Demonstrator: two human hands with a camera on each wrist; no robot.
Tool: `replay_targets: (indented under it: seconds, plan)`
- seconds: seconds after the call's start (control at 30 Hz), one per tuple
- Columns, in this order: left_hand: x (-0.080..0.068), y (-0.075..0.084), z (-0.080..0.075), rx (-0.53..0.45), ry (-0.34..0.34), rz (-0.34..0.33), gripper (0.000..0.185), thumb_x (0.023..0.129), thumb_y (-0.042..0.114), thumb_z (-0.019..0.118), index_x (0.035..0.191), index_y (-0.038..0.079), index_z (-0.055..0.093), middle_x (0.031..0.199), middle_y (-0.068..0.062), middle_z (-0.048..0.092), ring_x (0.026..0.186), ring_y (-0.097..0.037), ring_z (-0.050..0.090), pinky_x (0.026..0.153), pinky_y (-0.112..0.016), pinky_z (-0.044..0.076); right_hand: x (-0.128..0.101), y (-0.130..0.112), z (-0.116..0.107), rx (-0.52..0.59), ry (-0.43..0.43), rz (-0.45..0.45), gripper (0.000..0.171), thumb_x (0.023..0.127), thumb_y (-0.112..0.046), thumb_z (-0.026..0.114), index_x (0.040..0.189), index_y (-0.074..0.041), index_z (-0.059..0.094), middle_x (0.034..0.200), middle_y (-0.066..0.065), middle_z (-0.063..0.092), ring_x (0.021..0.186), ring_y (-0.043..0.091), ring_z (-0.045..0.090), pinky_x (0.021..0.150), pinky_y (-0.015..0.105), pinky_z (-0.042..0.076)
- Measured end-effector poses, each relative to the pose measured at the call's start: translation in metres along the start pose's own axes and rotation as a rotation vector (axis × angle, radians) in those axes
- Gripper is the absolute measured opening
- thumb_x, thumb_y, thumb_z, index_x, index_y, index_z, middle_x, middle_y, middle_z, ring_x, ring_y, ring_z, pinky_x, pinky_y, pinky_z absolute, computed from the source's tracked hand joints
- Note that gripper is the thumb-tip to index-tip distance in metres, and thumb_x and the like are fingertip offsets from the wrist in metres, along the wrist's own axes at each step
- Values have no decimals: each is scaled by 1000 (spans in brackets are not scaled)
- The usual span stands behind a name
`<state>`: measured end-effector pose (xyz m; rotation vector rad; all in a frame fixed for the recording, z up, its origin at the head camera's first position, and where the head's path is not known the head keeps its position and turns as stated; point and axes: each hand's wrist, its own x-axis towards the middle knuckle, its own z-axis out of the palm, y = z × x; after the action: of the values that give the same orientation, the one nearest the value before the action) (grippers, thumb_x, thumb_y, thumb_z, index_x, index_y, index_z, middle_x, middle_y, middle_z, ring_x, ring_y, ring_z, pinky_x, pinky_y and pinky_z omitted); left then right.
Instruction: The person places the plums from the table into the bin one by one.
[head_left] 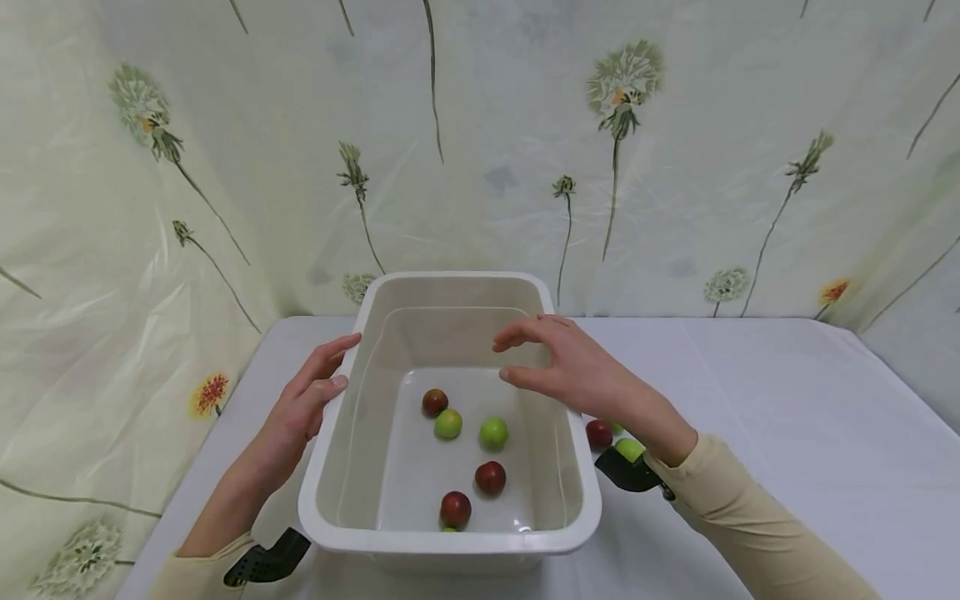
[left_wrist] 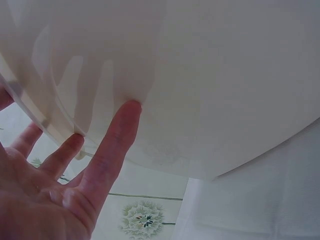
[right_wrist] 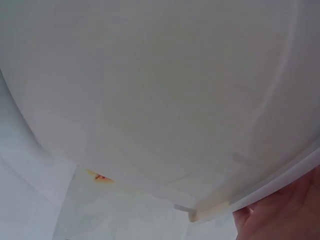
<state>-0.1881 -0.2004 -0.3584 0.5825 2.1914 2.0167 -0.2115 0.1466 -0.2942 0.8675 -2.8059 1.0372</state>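
A white plastic tub (head_left: 450, 546) stands on the table with water in it. Several small red and green fruits lie in it, among them a red one (head_left: 490, 477) and a green one (head_left: 493, 432). My left hand (head_left: 315, 392) rests on the tub's left rim, thumb on top. Its straight fingers (left_wrist: 117, 140) touch the tub's outer wall (left_wrist: 215, 90). My right hand (head_left: 558, 362) hovers over the right rim with spread, relaxed fingers and holds nothing. In the right wrist view only the edge of the palm (right_wrist: 290, 210) shows below the tub wall (right_wrist: 165, 100).
A red fruit (head_left: 598, 432) and a green fruit (head_left: 628, 448) lie on the white table (head_left: 750, 392) just right of the tub, beside my right wrist. A floral plastic sheet (head_left: 600, 167) hangs behind and to the left.
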Motion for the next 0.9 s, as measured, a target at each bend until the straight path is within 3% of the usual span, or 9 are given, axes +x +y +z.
replay_targets:
  seconds: [0.37,0.67,0.9]
  plan:
    - [-2,1,0,17,-7,-3,47,105,33,40,151,28,32,152,-2,33,120,-32,56,83,-47,55,-4,4,4,40,49,-11,31,93,-27,68,123,-20,63,120,-6,63,119,18,51,97,52,44]
    - [-2,5,2,13,-10,-10,47,105,32,40,151,27,32,151,-3,34,120,-34,56,82,-48,55,-16,6,6,86,231,7,33,95,-30,65,126,-21,63,132,-1,57,124,20,50,89,46,52]
    - [-2,9,5,26,51,2,45,105,28,43,149,24,38,149,-5,40,114,-29,60,78,-46,56,-25,13,5,85,315,9,35,97,-29,63,130,-19,61,135,-1,55,125,21,48,92,46,51]
